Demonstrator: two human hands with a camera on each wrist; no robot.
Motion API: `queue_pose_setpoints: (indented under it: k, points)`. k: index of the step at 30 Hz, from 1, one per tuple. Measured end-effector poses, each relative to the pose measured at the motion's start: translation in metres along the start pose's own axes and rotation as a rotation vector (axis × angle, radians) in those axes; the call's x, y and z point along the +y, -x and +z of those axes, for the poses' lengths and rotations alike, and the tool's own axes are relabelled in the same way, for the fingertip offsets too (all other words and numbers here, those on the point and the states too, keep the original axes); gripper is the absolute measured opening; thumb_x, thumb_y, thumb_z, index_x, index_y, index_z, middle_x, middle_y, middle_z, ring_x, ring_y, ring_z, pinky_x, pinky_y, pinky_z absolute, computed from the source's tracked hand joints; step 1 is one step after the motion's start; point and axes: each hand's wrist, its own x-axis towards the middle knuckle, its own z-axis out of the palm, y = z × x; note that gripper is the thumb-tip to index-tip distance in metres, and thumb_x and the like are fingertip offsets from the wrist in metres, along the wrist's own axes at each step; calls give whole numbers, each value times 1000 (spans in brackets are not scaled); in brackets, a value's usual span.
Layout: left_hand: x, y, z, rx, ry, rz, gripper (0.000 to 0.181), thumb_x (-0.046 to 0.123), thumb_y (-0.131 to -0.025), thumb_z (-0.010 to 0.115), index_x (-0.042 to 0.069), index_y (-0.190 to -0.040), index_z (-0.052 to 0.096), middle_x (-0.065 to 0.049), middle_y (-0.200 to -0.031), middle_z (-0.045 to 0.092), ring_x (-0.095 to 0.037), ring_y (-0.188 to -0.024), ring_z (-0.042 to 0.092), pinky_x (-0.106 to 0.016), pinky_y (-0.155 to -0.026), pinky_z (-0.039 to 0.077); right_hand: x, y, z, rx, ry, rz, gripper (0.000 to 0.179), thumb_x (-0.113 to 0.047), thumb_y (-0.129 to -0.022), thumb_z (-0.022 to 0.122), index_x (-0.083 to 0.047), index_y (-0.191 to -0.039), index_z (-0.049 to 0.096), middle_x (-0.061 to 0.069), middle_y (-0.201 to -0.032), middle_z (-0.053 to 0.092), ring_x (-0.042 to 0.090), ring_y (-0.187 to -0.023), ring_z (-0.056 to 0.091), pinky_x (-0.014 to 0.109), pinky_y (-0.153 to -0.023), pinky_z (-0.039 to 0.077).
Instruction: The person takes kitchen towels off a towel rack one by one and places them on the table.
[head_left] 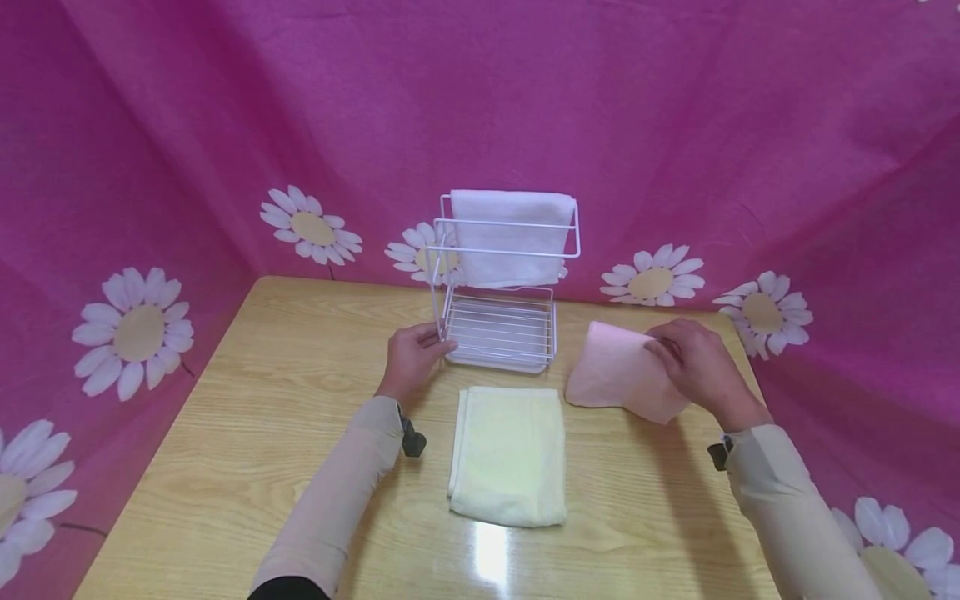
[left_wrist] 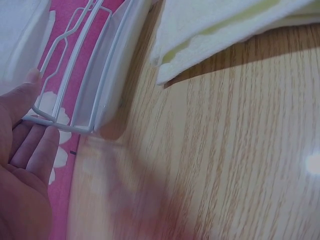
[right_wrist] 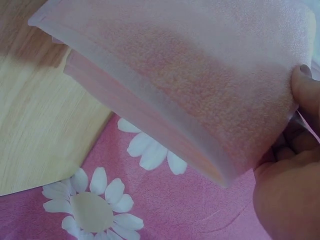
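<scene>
My left hand (head_left: 411, 357) grips the lower left side of a white wire towel rack (head_left: 498, 365); the left wrist view has the thumb and fingers around its wire frame (left_wrist: 62, 125). A folded white towel (head_left: 510, 271) hangs over the rack's rear top bar. To the right of the rack, my right hand (head_left: 697, 367) pinches a folded pink towel (head_left: 609, 371) by its upper right part. The pink towel (right_wrist: 210, 85) hangs down in folded layers above the table, thumb on its near face. A folded pale yellow towel (head_left: 510, 458) lies flat in front of the rack.
All this is on a light wood table (head_left: 300, 400). A magenta cloth (head_left: 360, 100) with large white daisies hangs behind and on both sides, close to the table's back edge. Two front bars (head_left: 517, 252) of the rack carry no towel.
</scene>
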Motion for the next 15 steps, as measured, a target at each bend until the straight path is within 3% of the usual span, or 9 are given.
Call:
queue_pose_setpoints:
  k: [7, 15]
  points:
    - [-35, -15, -1, 12, -1, -10, 39, -4, -86, 77, -15, -121, 63, -35, -118, 64, -40, -111, 66, -35, -90, 59, -2, 4, 0, -4, 1, 6, 7, -2, -92, 72, 3, -98, 73, 14, -88, 68, 32, -84, 62, 52, -73, 56]
    - [-36, -14, -1, 22, 1, 3, 40, -1, -86, 78, -13, -121, 65, -32, -115, 66, -37, -109, 67, -27, -85, 60, -2, 9, 0, 9, -7, -6, 9, -1, -90, 73, 3, -99, 73, 14, -90, 69, 32, -85, 63, 51, -73, 57]
